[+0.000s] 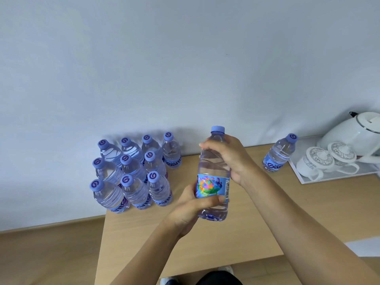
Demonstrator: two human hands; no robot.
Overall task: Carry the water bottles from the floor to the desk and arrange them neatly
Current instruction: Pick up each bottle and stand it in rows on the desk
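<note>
left hand [192, 204] centre frame, fingers curled round label of held bottle [213, 175] | right hand [230, 159] fingers wrapped on its upper body, upright above surface [236, 239] | bottle cluster [133, 173] left-centre | lone bottle [279, 153] right, beside tray [320, 177]
</note>
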